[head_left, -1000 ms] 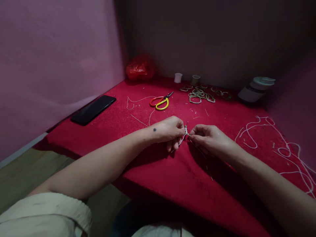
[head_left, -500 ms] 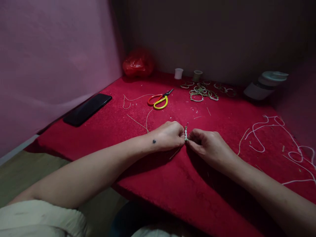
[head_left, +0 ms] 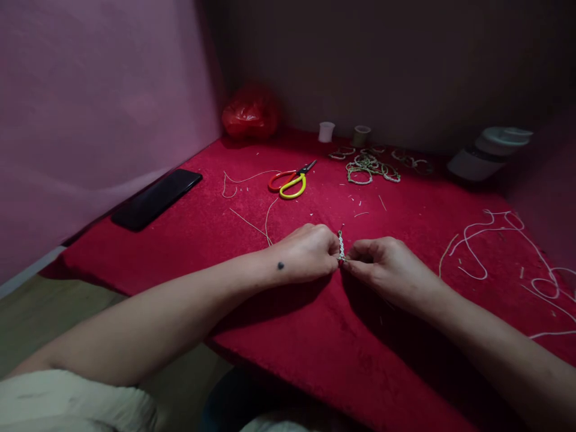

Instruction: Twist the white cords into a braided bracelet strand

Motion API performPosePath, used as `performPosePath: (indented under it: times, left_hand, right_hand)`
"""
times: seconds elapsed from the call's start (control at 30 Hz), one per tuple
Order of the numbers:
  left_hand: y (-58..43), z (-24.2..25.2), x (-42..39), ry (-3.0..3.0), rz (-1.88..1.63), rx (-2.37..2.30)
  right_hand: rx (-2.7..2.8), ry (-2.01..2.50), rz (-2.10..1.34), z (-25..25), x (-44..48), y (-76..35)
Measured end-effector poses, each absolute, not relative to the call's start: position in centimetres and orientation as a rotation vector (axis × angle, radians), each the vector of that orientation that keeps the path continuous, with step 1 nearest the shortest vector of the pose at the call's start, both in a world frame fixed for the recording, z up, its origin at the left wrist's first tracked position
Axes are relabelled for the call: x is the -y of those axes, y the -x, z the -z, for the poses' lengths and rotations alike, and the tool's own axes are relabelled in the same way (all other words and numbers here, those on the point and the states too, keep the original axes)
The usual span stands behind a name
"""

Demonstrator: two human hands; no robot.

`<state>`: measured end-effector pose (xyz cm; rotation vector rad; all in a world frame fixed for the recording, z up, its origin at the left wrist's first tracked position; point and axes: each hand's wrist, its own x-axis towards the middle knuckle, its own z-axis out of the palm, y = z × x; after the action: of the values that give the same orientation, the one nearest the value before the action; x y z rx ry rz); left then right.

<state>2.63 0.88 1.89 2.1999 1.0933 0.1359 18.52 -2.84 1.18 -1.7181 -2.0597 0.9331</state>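
Note:
Between my hands stands a short braided cord (head_left: pixel 341 245) in white and green, its looped top pointing away from me near a small pin-like tip. My left hand (head_left: pixel 310 252) is closed in a fist-like pinch at the braid's lower left, its fingertips mostly hidden behind the knuckles. From the other side my right hand (head_left: pixel 382 261) pinches at the braid's lower end with thumb and forefinger. Thin cord strands seem to run into both pinches, though they are hard to make out. Both hands rest low over the red tabletop (head_left: pixel 288 324).
Scissors (head_left: pixel 293 183) with red and yellow handles lie beyond my left hand. A black phone (head_left: pixel 157 198) is at left. Behind are a red plastic bag (head_left: pixel 251 114), two spools (head_left: pixel 326 132), several braided bracelets (head_left: pixel 362 171) and a lidded bottle (head_left: pixel 488 153). Loose white cord (head_left: pixel 477 228) spreads at right.
My right hand's fingers have flattened and drawn closer together at the braid's lower end. My left hand keeps its pinch. The view has shifted slightly.

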Motion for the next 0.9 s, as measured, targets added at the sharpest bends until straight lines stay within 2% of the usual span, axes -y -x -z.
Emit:
performPosePath:
  times: [0.3, 0.6, 0.9]
  left_hand:
    - [-2.4, -1.9, -0.9, -2.236, -0.162, -1.036]
    - [-2.0, -2.7, -1.4, -2.19, -0.104, -0.916]
    - [-2.0, -3.1, -1.3, -2.091, -0.054, -0.988]
  right_hand:
    - [2.084, 1.659, -0.891, -1.0, 2.9, -18.8]
    - [2.017, 1.599, -1.034, -0.8, 2.7, -19.1]
    - [2.029, 1.59, -1.03, -1.0, 2.8, -19.1]
